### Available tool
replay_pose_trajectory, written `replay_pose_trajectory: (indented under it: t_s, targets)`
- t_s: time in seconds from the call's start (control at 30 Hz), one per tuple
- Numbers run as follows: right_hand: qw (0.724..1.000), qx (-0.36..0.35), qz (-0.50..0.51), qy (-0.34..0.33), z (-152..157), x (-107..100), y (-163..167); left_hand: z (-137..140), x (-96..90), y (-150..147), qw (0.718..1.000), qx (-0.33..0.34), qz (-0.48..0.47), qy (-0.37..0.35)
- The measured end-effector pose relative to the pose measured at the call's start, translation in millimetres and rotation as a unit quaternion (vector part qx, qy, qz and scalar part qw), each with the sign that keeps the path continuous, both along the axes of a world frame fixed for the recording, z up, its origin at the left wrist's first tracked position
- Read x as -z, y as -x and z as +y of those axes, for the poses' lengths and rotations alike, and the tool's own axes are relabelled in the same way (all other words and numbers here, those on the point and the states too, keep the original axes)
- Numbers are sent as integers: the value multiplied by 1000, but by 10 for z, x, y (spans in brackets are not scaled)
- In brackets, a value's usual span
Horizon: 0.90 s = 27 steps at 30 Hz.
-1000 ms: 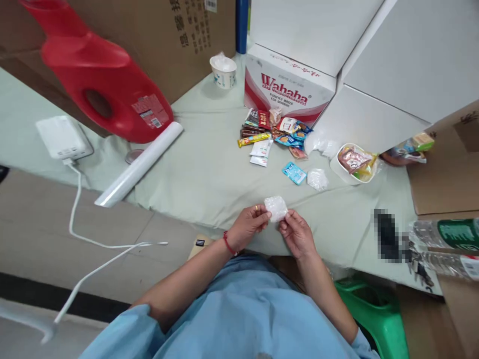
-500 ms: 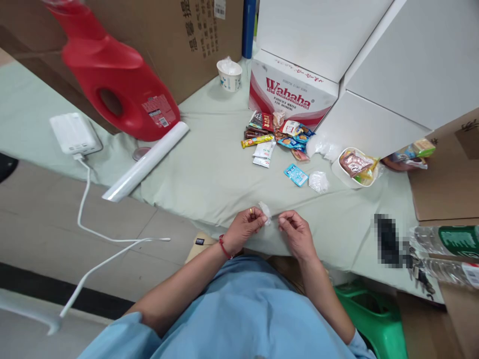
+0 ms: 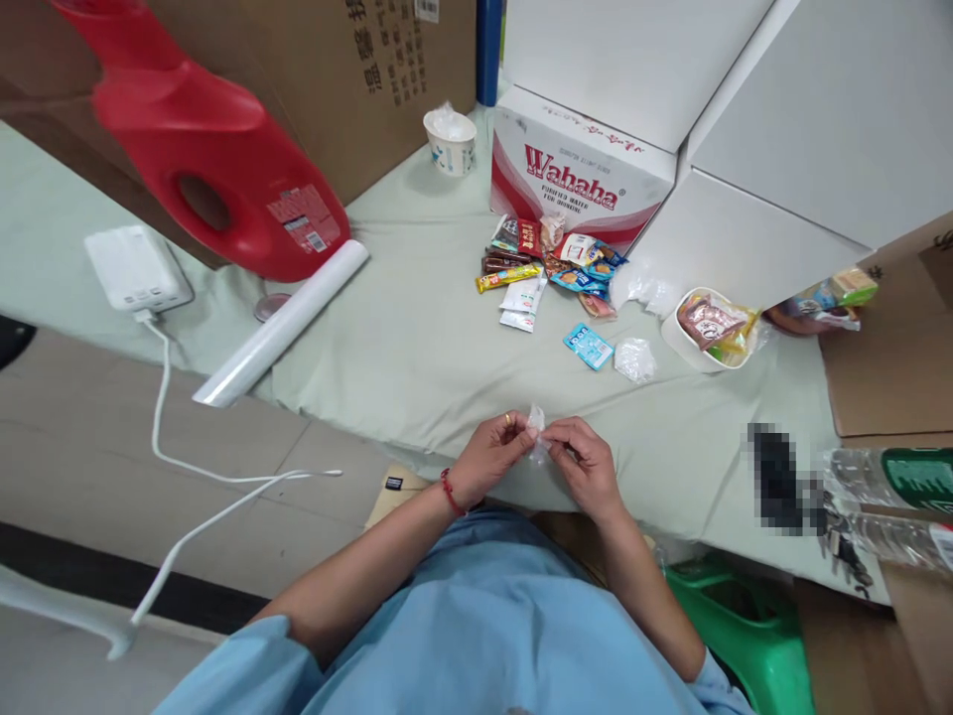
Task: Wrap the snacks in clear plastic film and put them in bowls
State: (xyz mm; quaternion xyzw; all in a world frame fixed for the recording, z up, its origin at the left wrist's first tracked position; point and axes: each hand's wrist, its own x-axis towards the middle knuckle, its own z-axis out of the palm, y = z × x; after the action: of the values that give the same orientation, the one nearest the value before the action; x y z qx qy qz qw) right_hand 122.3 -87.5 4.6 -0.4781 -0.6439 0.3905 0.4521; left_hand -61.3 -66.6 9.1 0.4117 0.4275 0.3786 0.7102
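Note:
Near the front edge of the cloth-covered table [image 3: 417, 377], my left hand [image 3: 491, 452] pinches a small piece of clear plastic film [image 3: 536, 417]. My right hand [image 3: 585, 462] meets it from the right, thumb and fingers closed on the film's other side. The film is crumpled and its full shape is partly hidden by my fingers. Beyond my hands lie a blue packet [image 3: 588, 346] and a crumpled clear wrapper [image 3: 635, 359]. Farther back sits a pile of small snack packets [image 3: 573, 263], with a yellow stick packet [image 3: 508, 278] and white sachets [image 3: 522, 301] at its left side.
A white tub [image 3: 689, 348] with packaged snacks stands at right, near plastic bottles [image 3: 856, 477]. The Wahaha box [image 3: 581, 179] and a paper cup [image 3: 451, 149] are behind. Left are a red jug [image 3: 245, 189], a white film roll [image 3: 283, 326] and a white power bank [image 3: 138, 268].
My right hand has moved left to the plastic film and now pinches it beside my left hand. The view has shifted slightly.

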Motion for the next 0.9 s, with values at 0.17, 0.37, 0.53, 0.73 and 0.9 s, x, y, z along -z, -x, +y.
replay_pose_trajectory:
  t_s: [0.17,0.37,0.53,0.73,0.9]
  targets:
    - [979,103,150,96,-25,25,-114,61,26,95,998,-24,-46,27]
    - [909,128,337,211,-50,13,-264,76,90,235,994,8,-84,72]
    - [948,156,225,162,-52,-27,-361,102,42,300,998,44,-47,25]
    - [997,27,-48,54,26,-315,-228,130,-16,284,996,89,-7,-21]
    - [999,-10,-28,41,99,-253,-113,146,-7,345,997,65,-22,-29]
